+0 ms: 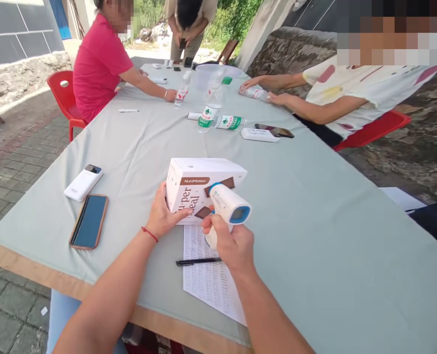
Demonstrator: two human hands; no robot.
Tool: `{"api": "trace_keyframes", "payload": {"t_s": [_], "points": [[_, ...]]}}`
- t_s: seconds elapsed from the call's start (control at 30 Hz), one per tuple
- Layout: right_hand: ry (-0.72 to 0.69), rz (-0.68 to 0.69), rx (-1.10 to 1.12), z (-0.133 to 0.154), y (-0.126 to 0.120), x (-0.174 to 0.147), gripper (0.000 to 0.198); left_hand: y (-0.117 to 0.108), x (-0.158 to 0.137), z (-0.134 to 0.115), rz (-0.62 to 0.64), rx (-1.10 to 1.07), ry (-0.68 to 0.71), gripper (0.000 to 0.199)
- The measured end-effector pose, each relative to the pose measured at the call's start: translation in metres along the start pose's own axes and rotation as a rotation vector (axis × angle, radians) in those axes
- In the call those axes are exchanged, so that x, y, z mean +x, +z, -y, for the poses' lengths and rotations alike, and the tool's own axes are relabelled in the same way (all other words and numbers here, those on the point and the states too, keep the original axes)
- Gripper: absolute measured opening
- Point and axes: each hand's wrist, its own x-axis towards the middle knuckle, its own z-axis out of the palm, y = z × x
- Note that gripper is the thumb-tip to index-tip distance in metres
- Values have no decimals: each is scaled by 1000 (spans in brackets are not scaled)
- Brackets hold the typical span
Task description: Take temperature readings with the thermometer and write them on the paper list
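My left hand (166,212) grips the near left corner of a white and brown NutriMotion box (189,169), thumb across its front. The box stands upright on the cloth-covered table. In my right hand (234,239) is a white infrared thermometer (226,201) with a blue-rimmed screen facing me. Its front end points at the box, and I cannot tell if the two touch. Beneath my hands lies a sheet of paper (207,290) with rows of writing. A black pen (196,262) rests across it, partly hidden by my right wrist.
To the left lie a smartphone (89,221) and a white power bank (83,182). Beyond the box are water bottles (207,115), another power bank (260,134) and a plastic basin (203,73). Two people sit at the table sides, each handling a bottle; another stands at the far end.
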Motion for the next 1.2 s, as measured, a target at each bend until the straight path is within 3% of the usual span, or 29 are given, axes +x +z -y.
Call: {"api": "trace_keyframes", "payload": {"t_s": [0.4, 0.87, 1.07, 1.2], "points": [[31, 19, 59, 1, 4, 3, 46, -1, 5, 4, 15, -53, 23, 82], [-34, 40, 56, 9, 4, 8, 45, -3, 9, 9, 10, -55, -2, 80], [5, 66, 134, 10, 5, 9, 42, -7, 9, 4, -81, -3, -15, 82], [57, 68, 220, 16, -10, 15, 39, -16, 14, 3, -199, 17, -28, 81]]}}
